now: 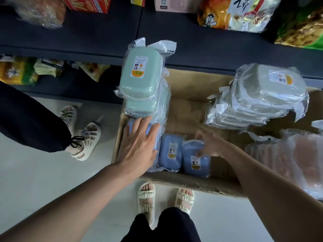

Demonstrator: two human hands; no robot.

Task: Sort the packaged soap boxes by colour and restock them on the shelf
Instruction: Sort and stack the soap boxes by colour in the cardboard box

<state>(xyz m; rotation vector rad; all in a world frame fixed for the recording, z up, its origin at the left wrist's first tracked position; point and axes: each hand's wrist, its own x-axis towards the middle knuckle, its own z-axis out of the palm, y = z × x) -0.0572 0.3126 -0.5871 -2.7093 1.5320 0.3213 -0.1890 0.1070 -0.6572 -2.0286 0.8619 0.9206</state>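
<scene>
In the cardboard box [192, 88] at frame centre, the left hand [138, 147] lies flat, fingers straight, on a blue soap box [153, 135]; the right hand [212, 145] pinches another blue one [196, 162] (slippery wrap). Best gather blues together, squarely, before lifting toward the shelf [87, 32] above.

soap boxes: mint green stack [139, 79] | blue boxes [170, 151] | white stack [262, 95] | pink packs [297, 159] | carton [188, 88] brown | shelf [201, 49] dark grey | sandals [146, 198] cream
</scene>
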